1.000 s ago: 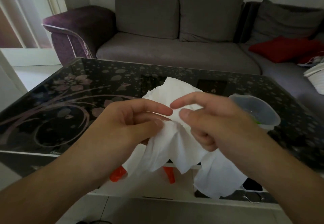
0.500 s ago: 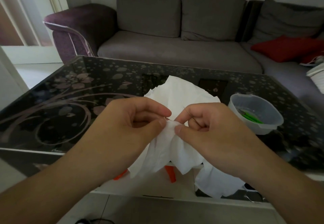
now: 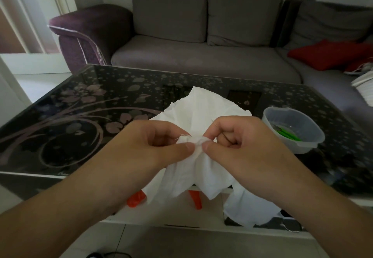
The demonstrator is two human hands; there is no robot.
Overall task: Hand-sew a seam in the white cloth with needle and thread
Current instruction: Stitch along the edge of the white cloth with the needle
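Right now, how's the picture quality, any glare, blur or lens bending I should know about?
Head view: daylight comes from the left, so the glass table shows pale reflections; wide-angle bending curves the table edge and the sofa; the left hand, right hand and white cloth are fairly sharp; the needle is a thin, faint line; the plastic bowl looks slightly soft.

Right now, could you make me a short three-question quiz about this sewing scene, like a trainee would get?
1. True or false: both the left hand and the right hand pinch the white cloth.
2. What lies in the clear plastic tub: A) green items, B) coins, C) buttons?
3. Fill in: the tub stands on the person's ___ side of the glass table.

Key: 1 true; 2 A; 3 right.
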